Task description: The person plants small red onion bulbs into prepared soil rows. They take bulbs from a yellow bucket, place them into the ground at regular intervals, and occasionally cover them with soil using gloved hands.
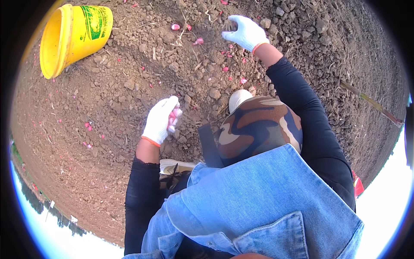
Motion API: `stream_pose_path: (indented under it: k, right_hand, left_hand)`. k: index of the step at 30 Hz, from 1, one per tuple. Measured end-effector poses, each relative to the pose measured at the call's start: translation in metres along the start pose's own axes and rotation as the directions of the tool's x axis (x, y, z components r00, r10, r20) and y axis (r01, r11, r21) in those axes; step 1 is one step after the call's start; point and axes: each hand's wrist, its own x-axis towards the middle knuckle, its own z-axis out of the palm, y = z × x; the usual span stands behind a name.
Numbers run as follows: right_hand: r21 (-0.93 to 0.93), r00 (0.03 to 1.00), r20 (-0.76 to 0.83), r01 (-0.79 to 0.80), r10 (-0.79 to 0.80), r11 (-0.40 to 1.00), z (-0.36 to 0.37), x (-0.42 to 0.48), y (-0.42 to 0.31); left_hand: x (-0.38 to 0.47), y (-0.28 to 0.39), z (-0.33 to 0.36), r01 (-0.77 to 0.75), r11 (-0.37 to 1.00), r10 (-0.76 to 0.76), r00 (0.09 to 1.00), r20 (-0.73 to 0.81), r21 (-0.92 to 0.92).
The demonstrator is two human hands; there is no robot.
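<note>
My left hand (161, 119), in a white knit glove with an orange cuff, is curled around several pink things (174, 117), too small to name surely. At the upper right, my right hand (245, 33), gloved the same way, reaches to the soil with thumb and fingers apart around a brown, dry-looking clump (230, 26). Whether it grips that clump I cannot tell. Pink and red pieces lie scattered on the soil, one (199, 41) left of my right hand and another (243, 80) below it.
A yellow plastic bucket (77, 39) lies tipped on its side at the upper left, mouth facing left. Cloddy brown soil (129, 84) with dry roots surrounds me. My camouflage-covered knee (258, 129) and pale shoes (239, 98) are close below my hands. A stick (372, 102) lies at the right.
</note>
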Motion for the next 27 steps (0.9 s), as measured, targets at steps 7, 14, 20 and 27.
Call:
stream_pose_path:
  k: [7,14,20,27]
  right_hand:
    - [0.988,0.919,0.074,-0.015,0.387,-0.154,-0.067,-0.004,0.036]
    - [-0.11,0.841,0.527,0.209,-0.121,0.972,0.06,-0.066,-0.004]
    - [-0.218,0.895,0.432,0.224,-0.112,0.95,0.086,-0.088,-0.001]
    - [-0.185,0.874,0.485,0.07,0.029,0.98,0.091,-0.072,-0.002]
  left_hand:
    - [-0.008,-0.015,-0.013,0.029,0.999,-0.03,0.999,-0.036,-0.04]
    - [-0.03,-0.026,-0.025,0.045,0.998,-0.05,0.991,-0.123,-0.048]
    - [-0.033,-0.038,-0.034,0.051,0.997,-0.061,0.987,-0.152,-0.065]
    - [-0.031,-0.049,-0.036,0.083,0.992,-0.095,0.987,-0.126,-0.095]
